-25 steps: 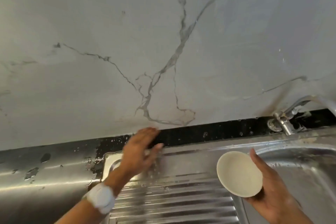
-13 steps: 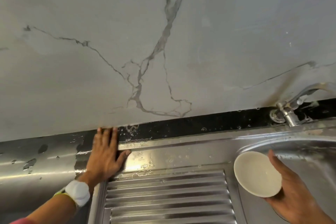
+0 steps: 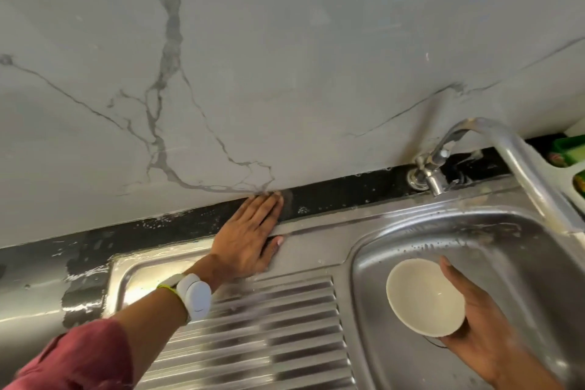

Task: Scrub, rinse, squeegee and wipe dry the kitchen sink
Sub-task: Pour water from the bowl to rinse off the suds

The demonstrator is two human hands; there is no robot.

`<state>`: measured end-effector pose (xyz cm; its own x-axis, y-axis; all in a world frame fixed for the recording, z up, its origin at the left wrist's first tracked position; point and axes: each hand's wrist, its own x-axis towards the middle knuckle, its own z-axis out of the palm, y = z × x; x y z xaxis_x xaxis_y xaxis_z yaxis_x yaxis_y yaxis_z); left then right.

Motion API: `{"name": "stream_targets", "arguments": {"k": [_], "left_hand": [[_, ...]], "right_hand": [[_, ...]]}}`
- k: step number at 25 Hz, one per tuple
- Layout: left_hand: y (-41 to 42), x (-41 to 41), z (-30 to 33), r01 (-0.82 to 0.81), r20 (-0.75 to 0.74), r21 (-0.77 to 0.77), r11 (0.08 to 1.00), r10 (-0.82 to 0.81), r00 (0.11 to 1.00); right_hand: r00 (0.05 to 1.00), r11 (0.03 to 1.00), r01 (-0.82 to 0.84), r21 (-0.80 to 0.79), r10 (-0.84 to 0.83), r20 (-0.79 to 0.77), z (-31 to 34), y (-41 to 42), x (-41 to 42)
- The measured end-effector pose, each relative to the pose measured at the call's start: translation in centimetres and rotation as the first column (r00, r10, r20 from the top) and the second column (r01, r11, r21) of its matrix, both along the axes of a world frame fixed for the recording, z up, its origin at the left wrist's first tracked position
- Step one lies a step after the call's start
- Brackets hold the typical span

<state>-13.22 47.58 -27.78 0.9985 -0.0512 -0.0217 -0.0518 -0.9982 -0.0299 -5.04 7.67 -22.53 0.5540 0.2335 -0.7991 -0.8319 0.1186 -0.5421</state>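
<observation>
The steel sink (image 3: 373,228) has a ribbed drainboard (image 3: 253,332) on the left and a wet basin (image 3: 522,263) on the right. My left hand (image 3: 250,231) lies flat with straight fingers on the sink's back rim and the black wet strip (image 3: 332,199) under the wall. My right hand (image 3: 481,336) holds a small cream bowl (image 3: 424,296) from below, over the basin's left side. The bowl looks empty inside.
A steel tap (image 3: 493,149) curves over the basin from the back right. Green items (image 3: 569,152) sit at the far right edge. A grey marbled wall (image 3: 285,57) rises behind the sink. A wet steel counter (image 3: 31,288) lies to the left.
My left hand has slid right along the back strip, from the sink's left corner toward the middle. The bowl in my right hand stays over the basin. The view has shifted right.
</observation>
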Motion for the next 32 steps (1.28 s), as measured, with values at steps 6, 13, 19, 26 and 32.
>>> {"name": "stream_targets", "arguments": {"k": [6, 13, 19, 26, 32], "left_hand": [[0.0, 1.9, 0.3, 0.453, 0.044, -0.147, 0.88, -0.451, 0.891], [-10.5, 13.2, 0.6, 0.284, -0.114, -0.064, 0.957, -0.29, 0.95], [-15.5, 15.2, -0.5, 0.677, -0.115, 0.076, 0.732, -0.668, 0.735], [-8.4, -0.7, 2.0, 0.169, 0.225, -0.475, 0.863, -0.066, 0.972], [2.0, -22.4, 0.9, -0.451, -0.148, -0.192, 0.872, 0.429, 0.891]], "right_hand": [[0.998, 0.998, -0.01, -0.066, 0.014, 0.066, 0.6, -2.9, 1.1], [0.999, 0.999, 0.004, -0.054, -0.001, 0.051, 0.6, -6.0, 2.9], [0.986, 0.992, -0.122, -0.031, 0.125, 0.112, 1.3, -7.9, 2.3], [0.982, 0.993, -0.117, -0.021, 0.119, 0.144, 1.8, -7.4, 0.3], [0.987, 0.988, -0.146, -0.054, 0.149, 0.056, 0.2, -5.0, -0.6]]}}
